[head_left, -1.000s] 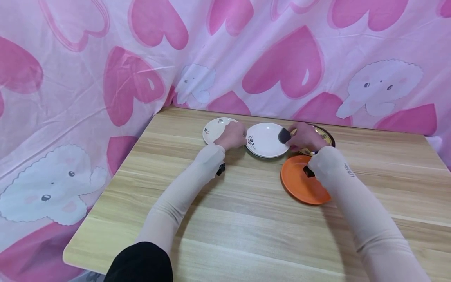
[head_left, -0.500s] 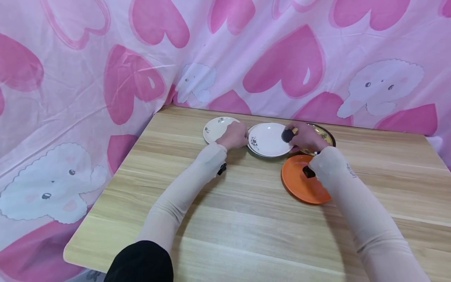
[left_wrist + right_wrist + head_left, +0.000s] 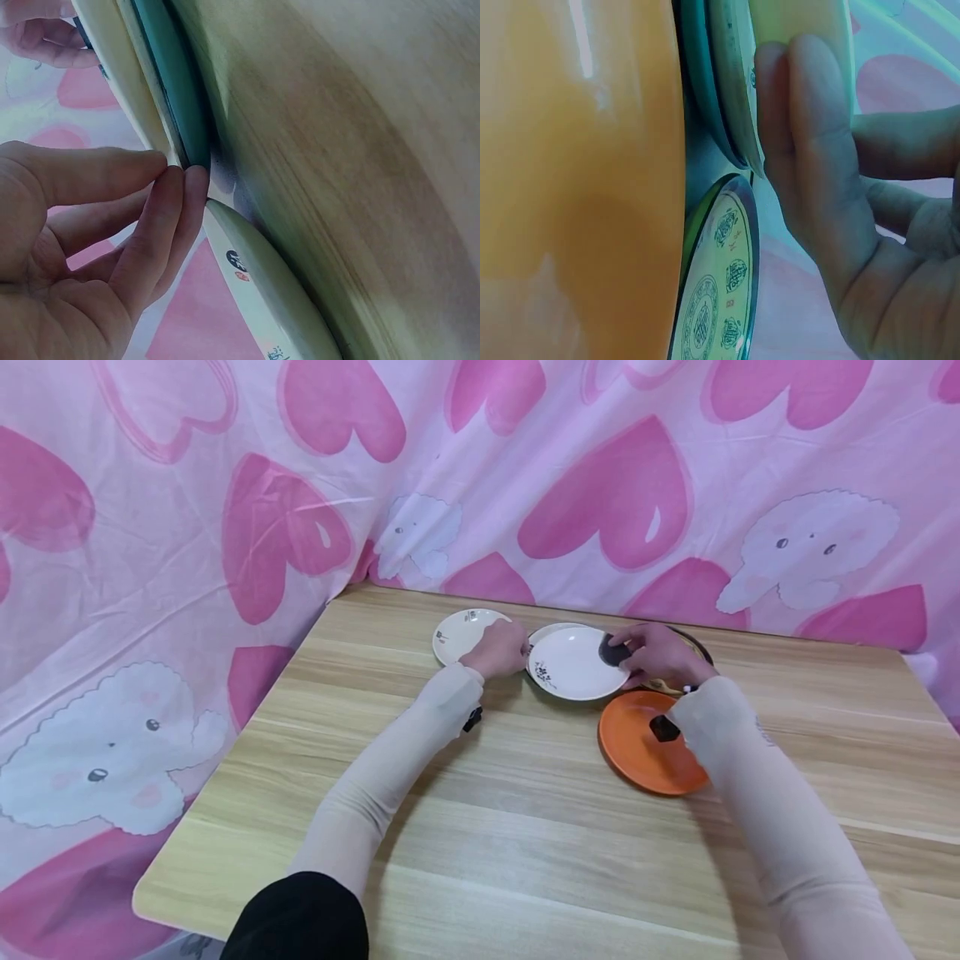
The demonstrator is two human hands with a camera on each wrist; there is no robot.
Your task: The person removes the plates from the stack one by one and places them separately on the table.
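A white plate point(image 3: 570, 668) with a small dark flower print lies tilted over another white plate point(image 3: 555, 628), and a teal plate point(image 3: 180, 82) is beneath them. My right hand point(image 3: 662, 656) grips the top plate at its right rim; in the right wrist view its fingers point(image 3: 817, 97) lie under that plate. A dark round patch point(image 3: 613, 650) shows by the fingertips; whether it is print or a separate thing I cannot tell. My left hand point(image 3: 497, 649) pinches the left rim of the lower plates, beside a cream plate point(image 3: 456, 635) with small prints.
An orange plate point(image 3: 637, 743) lies in front of my right hand, under the wrist. Behind that hand is a patterned yellow plate point(image 3: 712, 285) with a dark rim, mostly covered. A pink heart-print cloth point(image 3: 600, 502) hangs along the back of the wooden table point(image 3: 480, 827).
My right hand has shifted the top white plate slightly right and toward me, uncovering more of the white plate below. My left hand has stayed almost in place.
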